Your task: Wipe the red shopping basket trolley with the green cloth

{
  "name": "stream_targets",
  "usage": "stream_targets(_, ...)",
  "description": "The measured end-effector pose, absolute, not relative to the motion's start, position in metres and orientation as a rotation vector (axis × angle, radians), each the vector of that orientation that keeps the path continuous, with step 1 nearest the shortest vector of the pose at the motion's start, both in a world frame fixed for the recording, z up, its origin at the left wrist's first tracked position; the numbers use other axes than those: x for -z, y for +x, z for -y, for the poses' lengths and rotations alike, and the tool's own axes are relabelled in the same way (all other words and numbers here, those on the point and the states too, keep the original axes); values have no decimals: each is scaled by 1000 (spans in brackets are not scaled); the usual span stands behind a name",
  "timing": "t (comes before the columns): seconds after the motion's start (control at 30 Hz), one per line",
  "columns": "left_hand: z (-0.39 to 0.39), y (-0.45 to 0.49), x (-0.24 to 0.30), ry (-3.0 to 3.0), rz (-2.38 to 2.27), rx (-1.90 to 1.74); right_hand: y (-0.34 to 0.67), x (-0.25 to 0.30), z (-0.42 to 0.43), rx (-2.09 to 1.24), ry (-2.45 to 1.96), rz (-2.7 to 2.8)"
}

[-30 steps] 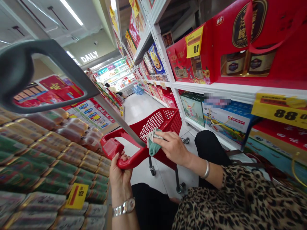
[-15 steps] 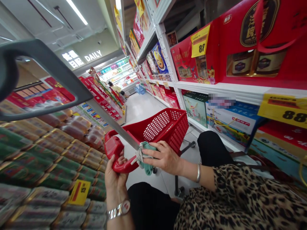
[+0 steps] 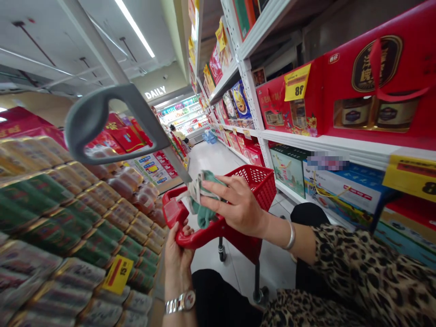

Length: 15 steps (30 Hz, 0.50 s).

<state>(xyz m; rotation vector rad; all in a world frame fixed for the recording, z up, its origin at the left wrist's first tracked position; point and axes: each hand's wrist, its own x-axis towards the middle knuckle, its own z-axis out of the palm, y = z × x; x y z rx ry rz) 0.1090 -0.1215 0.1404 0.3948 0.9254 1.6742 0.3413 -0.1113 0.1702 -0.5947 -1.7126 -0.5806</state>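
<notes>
A red shopping trolley basket (image 3: 259, 179) stands in the aisle in front of me. Its grey pull handle (image 3: 98, 116) rises up and to the left on a metal shaft. My left hand (image 3: 179, 254), with a silver watch on the wrist, grips the red front rim of the basket from below. My right hand (image 3: 238, 202), with a silver bangle, is closed on a green and white cloth (image 3: 200, 195) wrapped round the handle's shaft just above the basket rim.
Stacked cans and wrapped packs (image 3: 68, 213) fill the display on my left, with a yellow price tag (image 3: 117, 274). White shelves of red gift boxes (image 3: 340, 91) run along the right. The aisle floor (image 3: 211, 156) stretches ahead to a distant person.
My right hand has slid the cloth up along the handle's shaft. The view has swung so that the whole grey grip now shows. My left hand stays on the red rim.
</notes>
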Motion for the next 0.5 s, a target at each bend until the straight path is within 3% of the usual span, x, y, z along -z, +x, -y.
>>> stream_targets(0.23,129,121,-151,230,-923,-1681,321,-262,86,692,-629,1715)
stream_targets(0.5,133,124,-151,202,-910,-1691,304,-229,80,760,-502,1624)
